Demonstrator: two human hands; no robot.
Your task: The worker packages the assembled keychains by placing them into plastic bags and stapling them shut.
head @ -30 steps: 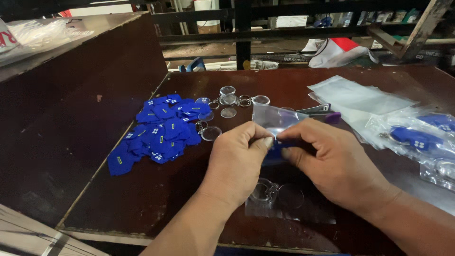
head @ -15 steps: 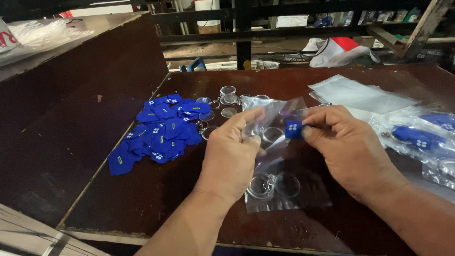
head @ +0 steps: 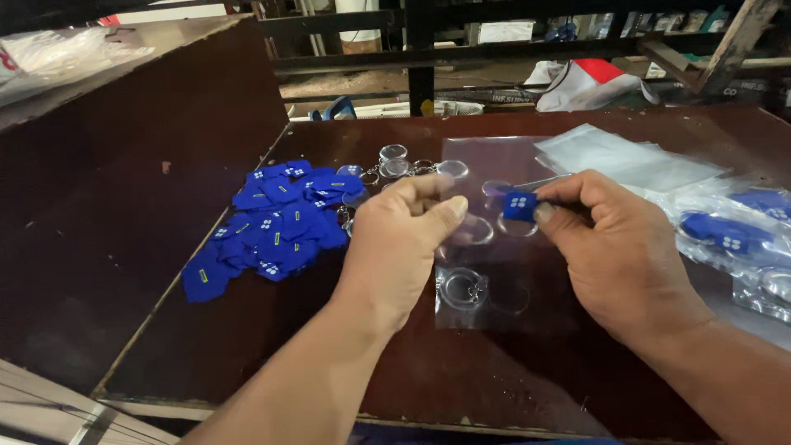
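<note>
Left hand (head: 401, 247): fingers pinched on the top edge of a clear flat plastic bag (head: 503, 239), held above the dark wooden table (head: 247, 346).
Right hand (head: 614, 247): thumb and forefinger closed on a small blue square fabric tag (head: 519, 206), at the bag's 12 o'clock.
Bag contents: clear round keyring discs (head: 461, 288) near its 6 o'clock.
At 9 o'clock of left hand: pile of blue fabric tags (head: 268, 227).
At 3 o'clock of right hand: filled clear packets (head: 733, 235).
</note>
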